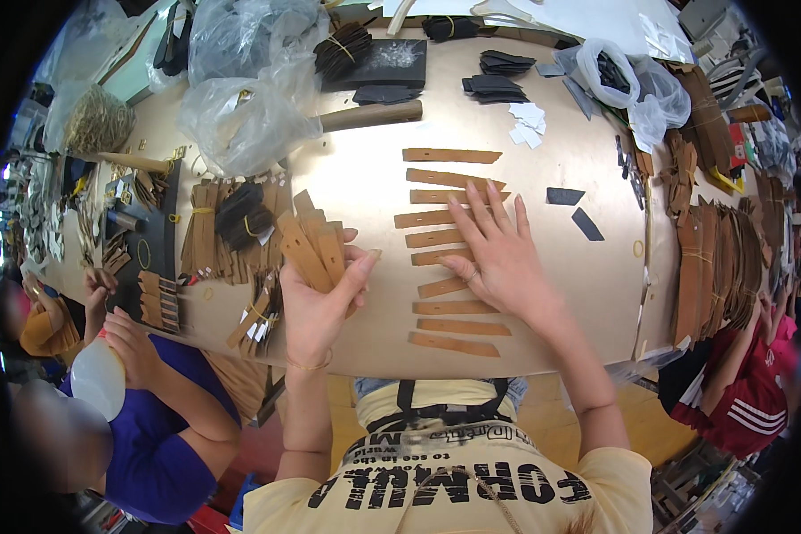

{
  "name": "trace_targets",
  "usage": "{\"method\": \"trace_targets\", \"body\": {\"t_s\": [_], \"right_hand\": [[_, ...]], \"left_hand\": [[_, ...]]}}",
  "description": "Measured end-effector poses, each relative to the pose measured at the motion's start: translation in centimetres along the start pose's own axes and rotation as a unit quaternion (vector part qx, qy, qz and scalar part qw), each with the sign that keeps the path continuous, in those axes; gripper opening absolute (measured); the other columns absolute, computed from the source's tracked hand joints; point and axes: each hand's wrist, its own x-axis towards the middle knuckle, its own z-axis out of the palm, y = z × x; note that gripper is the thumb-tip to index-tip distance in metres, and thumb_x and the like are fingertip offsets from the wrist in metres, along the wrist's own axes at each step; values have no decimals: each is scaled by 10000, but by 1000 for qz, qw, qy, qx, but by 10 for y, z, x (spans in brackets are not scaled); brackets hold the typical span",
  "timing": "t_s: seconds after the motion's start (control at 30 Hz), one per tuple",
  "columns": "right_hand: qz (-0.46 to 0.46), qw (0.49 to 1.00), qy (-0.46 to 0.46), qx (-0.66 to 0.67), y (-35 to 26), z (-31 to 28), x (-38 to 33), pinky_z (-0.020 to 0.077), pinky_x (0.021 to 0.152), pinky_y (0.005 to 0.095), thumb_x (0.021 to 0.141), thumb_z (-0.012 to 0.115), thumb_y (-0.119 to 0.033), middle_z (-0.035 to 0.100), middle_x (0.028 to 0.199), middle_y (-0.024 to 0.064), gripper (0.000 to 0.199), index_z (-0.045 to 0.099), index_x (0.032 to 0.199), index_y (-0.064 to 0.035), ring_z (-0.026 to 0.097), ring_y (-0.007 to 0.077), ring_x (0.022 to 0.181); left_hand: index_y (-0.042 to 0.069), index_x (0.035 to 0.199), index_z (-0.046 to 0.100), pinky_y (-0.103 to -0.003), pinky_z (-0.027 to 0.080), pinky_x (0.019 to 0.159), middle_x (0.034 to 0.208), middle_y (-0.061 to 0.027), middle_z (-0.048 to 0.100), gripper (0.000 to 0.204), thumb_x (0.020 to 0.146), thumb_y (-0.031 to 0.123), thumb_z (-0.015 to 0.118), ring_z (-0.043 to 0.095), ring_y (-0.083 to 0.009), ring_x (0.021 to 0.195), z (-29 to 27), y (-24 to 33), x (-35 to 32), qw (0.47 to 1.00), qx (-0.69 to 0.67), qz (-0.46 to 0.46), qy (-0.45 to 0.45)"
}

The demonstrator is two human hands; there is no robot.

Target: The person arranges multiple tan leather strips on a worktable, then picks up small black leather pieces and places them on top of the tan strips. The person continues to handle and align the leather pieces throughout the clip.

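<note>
a fanned bunch of flat tan leather strips is gripped in the left hand above the table's near edge, while the right hand lies flat, fingers spread, on a column of matching brown strips laid across the pale wooden table.

Fanned bunch of brown leather strips, held upright, tilted left, above the surface. Column of like strips laid flat, roughly parallel, spaced apart; middle ones pressed flat under a palm.
</note>
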Motion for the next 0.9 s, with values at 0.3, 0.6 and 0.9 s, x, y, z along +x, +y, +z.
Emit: {"method": "trace_targets", "body": {"t_s": [0.3,0.6,0.9], "right_hand": [[16,999,31,13,-7,-6,8,47,1192,601,984,413,-561,355,1556,150,702,323,1531,-129,232,395,1468],[-24,997,70,-24,-8,-6,3,65,1186,610,977,406,-588,276,1596,140,689,389,1506,-146,188,340,1496],[-10,980,133,151,-13,-13,-2,301,1146,471,1021,481,-394,513,1426,150,488,549,1350,-39,456,306,1345]], "left_hand": [[-33,1122,611,-197,397,462,830,-44,660,325,859,83,763,563,-68,556,1,-5,0,1000,-4,3,-4],[-31,1126,611,-191,400,460,833,-39,657,321,859,71,758,562,-66,555,4,-2,-4,1000,-20,-17,-8],[-50,1340,460,-332,525,865,1147,-162,636,470,1030,300,502,627,-199,987,7,-24,1,953,-272,-34,-131]]}}
